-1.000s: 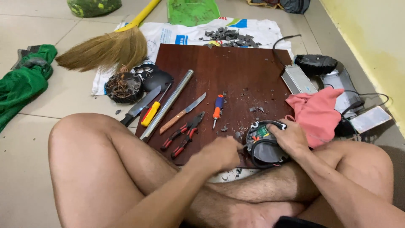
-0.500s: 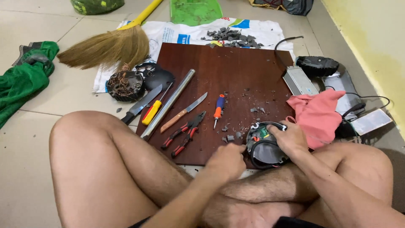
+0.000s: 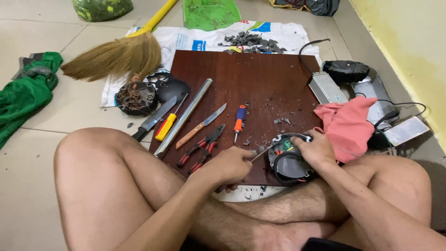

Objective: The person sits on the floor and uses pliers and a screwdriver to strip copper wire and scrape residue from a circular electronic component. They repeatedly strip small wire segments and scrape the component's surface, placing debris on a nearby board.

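Head view, looking down past crossed bare legs that fill the lower half of the frame and hide the near edge of a dark wooden board (image 3: 260,74) lying at centre. A broom (image 3: 116,56) lies at upper left, its yellow handle cut off by the top edge; a green cloth (image 3: 23,93) runs off the left edge.

On the board's left part lie a metal tube (image 3: 183,116), a knife (image 3: 200,126), red-handled pliers (image 3: 200,149) and a small orange-and-blue screwdriver (image 3: 239,122). A pink rag (image 3: 346,125) sits at centre right.

Both forearms reach in from the bottom. The left hand (image 3: 227,166) is curled into a fist, clamped on a thin metal tool (image 3: 262,152) whose handle is hidden in the palm; its tip points into a round black device (image 3: 290,160) at the board's lower right edge. The right hand (image 3: 316,148) is closed over that device's upper right rim, fingers covering part of it; the wiring inside is too small to make out.
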